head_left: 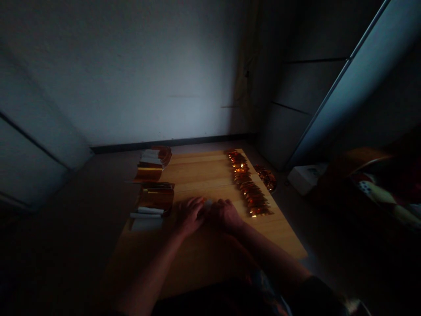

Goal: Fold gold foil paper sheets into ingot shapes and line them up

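Observation:
My left hand [191, 215] is over the middle of the wooden table [197, 171], its fingers curled around something too dark and small to name. Close beside it, my right hand [227, 214] is also closed, with its fingertips bent down. A small pale bit [208, 202] shows between the two hands. To the left of my left hand lie amber glossy sheets [158, 197] and white strips [149, 211]. Right of my right hand runs a long row of folded shiny amber pieces [251, 193].
More shiny amber pieces [266, 177] form a round heap on the floor past the table's right edge. A white box [305, 177] stands farther right, near a dark container with cloth-like items [378, 191]. A wall rises behind the table.

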A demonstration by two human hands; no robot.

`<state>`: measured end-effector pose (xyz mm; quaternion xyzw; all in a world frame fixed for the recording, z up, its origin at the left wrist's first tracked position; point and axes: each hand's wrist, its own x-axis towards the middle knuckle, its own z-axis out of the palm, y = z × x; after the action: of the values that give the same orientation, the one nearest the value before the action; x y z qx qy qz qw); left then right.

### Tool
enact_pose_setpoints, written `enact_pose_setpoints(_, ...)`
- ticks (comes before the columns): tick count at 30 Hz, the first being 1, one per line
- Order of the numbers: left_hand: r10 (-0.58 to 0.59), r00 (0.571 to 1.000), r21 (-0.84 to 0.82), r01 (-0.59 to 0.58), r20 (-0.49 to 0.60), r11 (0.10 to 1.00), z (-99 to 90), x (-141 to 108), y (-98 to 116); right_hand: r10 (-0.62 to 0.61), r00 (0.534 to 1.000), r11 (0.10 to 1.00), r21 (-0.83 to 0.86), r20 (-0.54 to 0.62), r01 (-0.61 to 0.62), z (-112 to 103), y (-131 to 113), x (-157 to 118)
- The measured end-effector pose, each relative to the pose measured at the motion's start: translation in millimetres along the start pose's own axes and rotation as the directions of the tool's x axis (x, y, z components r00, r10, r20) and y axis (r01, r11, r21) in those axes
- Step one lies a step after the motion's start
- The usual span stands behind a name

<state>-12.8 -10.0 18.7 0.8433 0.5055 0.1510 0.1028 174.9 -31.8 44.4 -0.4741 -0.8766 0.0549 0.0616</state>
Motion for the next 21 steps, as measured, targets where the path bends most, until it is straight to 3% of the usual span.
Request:
enact_pose_setpoints(5, 0.060, 0.996, 0.052, -0.064, 0.066, 0.997, -15.7, -4.2, -8.2, -0.051, 0.999, 0.996, -0.069, 0.000, 0.051, -11.7, 2.4, 4.8)
enact_pose_setpoints(13, 0.096, 0.995, 0.130, -0.097, 0.010, 0.987, -22.3, -3.4, 2.8, -0.068, 0.997, 0.990, -0.117, 0.044, 0.073, -17.1, 6.3, 12.4)
enact_pose_setpoints(17, 0.111, 0.994, 0.139, -0.108, -0.020, 0.984, -18.0, -2.8, 2.5, 0.004, 0.999, 0.991, -0.131, 0.043, 0.001, -10.7, 0.7, 10.2)
enact_pose_setpoints(21, 0.092, 0.996, 0.141, -0.088, -0.021, 0.986, -16.0, -2.8, 4.1, 0.167, 0.986, 0.984, -0.067, 0.011, -0.166, 0.6, -4.4, 9.5)
